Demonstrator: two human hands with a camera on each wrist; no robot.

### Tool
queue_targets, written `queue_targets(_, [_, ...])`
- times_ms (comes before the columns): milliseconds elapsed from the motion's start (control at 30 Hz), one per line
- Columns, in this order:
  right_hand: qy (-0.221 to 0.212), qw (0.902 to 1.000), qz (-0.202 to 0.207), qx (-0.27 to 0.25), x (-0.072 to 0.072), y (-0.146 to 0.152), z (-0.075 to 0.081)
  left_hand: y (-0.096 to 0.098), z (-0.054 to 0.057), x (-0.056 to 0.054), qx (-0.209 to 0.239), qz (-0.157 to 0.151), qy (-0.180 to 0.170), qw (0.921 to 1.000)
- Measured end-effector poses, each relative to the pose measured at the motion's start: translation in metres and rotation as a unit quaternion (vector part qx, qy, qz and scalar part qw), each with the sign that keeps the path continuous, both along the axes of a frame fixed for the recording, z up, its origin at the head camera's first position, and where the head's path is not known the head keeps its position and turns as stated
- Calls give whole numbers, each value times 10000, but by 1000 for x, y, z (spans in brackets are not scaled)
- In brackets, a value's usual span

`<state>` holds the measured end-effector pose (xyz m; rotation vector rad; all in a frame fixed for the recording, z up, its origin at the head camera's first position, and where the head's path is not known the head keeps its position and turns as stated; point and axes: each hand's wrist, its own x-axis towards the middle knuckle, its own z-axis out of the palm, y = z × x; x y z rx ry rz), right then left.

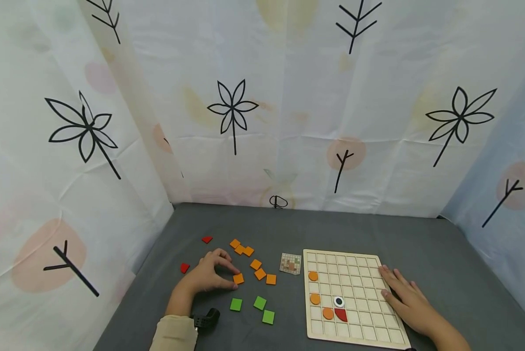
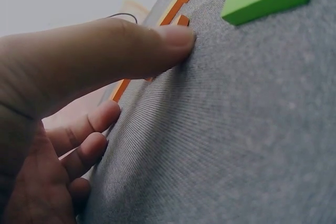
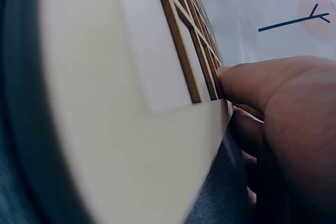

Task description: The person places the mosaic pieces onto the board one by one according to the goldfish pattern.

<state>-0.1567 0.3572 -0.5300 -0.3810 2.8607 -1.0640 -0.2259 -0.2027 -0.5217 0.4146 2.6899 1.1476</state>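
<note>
My left hand (image 1: 207,274) is over the left part of the grey table, its thumb and forefinger at opposite sides of an orange square tile (image 1: 238,278), pinching it. In the left wrist view the thumb (image 2: 152,51) hides most of that tile. On the right, my right hand (image 1: 409,302) rests along the right edge of a wooden grid board (image 1: 359,273), fingers straight, thumb on the rim. Orange round pieces (image 1: 315,299), a red quarter-round piece (image 1: 340,315) and a white ring-like piece with a dark centre (image 1: 339,302) lie in the board's left cells.
Several more orange square tiles (image 1: 260,274) lie to the right of and beyond the left hand. Nearer are green square tiles (image 1: 260,302). Two red pieces (image 1: 184,268) lie left. A small patterned card (image 1: 290,263) is beside the board. Patterned curtains (image 1: 288,161) surround the table.
</note>
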Motion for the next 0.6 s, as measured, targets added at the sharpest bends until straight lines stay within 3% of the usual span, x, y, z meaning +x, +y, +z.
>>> queue_targets(333, [-50,10000,-3,-11,-1,0,1,0,-1,-2,65,10,48,10000])
queue_targets(600, [-63,10000,13,-62,-1,1,0,5,2,-3,846,-434,204,9953])
